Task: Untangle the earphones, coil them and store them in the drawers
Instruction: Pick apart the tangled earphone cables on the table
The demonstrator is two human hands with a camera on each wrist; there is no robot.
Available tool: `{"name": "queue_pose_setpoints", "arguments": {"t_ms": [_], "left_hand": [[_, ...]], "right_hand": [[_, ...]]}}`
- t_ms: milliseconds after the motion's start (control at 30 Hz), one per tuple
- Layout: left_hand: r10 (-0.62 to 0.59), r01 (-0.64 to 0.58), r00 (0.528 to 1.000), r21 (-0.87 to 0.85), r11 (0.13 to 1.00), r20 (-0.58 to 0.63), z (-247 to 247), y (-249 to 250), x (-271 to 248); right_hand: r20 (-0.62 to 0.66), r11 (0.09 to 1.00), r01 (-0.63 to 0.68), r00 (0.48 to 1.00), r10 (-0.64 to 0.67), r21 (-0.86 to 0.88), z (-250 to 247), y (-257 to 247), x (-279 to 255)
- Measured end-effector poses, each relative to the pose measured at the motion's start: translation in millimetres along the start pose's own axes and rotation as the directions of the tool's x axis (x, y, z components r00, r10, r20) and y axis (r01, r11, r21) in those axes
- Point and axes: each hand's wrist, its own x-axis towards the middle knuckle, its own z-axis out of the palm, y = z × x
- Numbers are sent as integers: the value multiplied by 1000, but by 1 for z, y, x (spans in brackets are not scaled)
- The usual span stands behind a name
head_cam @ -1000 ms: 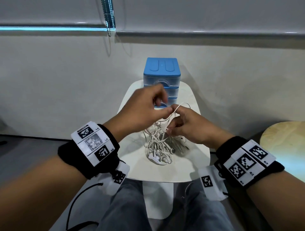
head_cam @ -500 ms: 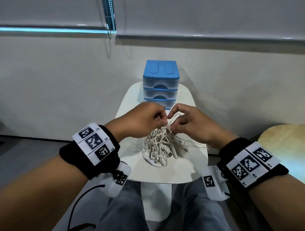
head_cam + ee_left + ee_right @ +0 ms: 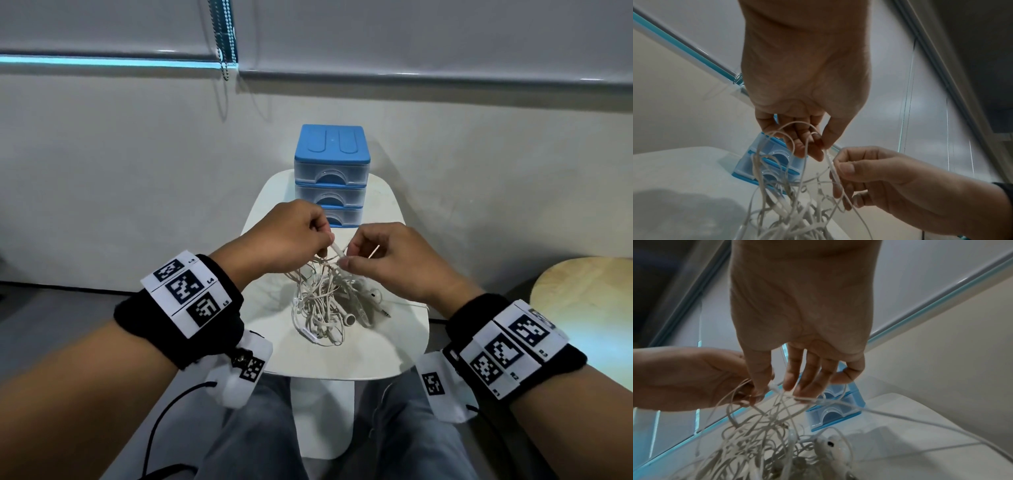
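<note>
A tangled bundle of white earphones (image 3: 325,305) lies on the small white table (image 3: 387,356), with several strands lifted up to my hands. My left hand (image 3: 291,240) pinches a white cord end between thumb and fingers just above the bundle; the pinch shows in the left wrist view (image 3: 818,142). My right hand (image 3: 380,255) pinches the cords (image 3: 777,389) right beside it, fingers curled. The blue three-drawer box (image 3: 331,174) stands behind the hands at the table's far end, all drawers closed. An earbud (image 3: 349,319) and a jack plug (image 3: 386,312) stick out of the bundle.
A pale wall rises behind the table, with a blind and its bead chain (image 3: 224,44) above. A round wooden stool (image 3: 582,301) stands at the right. My knees in jeans (image 3: 260,435) sit under the table's near edge.
Both hands have come down and drawn slightly apart above the bundle; a short white cord piece now shows stretched between the two pinches. The bundle stays on the table.
</note>
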Motion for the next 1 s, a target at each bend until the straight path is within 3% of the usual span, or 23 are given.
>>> {"name": "queue_pose_setpoints", "arguments": {"t_ms": [167,400,467,533,633,733,800,900,933,1000], "left_hand": [[2,2,1000,-148,989,22,-6,1,-1],[15,-123,975,-483,867,-220,-13,-1,1],[6,-102,986,-566,818,-168,-12,-4,1],[-3,-20,999,-582,813,-39,-9,-6,-1],[47,22,992,-518,855,120,0,-1,-5],[139,-36,974,-487,873,178,8,8,-8],[178,-94,974,-468,879,139,11,13,-8],[207,-198,978,-451,870,-31,11,17,-6],[203,-224,974,-454,862,-95,9,18,-5],[191,-279,956,-490,826,-223,4,18,-1]], "right_hand": [[-41,979,77,995,-86,-191,4,-6,2],[-21,955,-64,998,60,-291,-5,2,-2],[-72,958,-54,997,35,-283,-12,-6,-3],[-176,956,4,983,-58,-294,-19,-19,-1],[-348,955,184,902,-258,-231,-26,-42,1],[-377,913,382,832,-407,-144,-27,-64,0],[-347,861,488,789,-506,-144,-29,-76,-3],[-337,804,573,734,-590,-160,-32,-83,-6],[-350,822,554,749,-562,-133,-32,-80,-6],[-348,895,446,836,-424,-18,-31,-64,-4]]}}
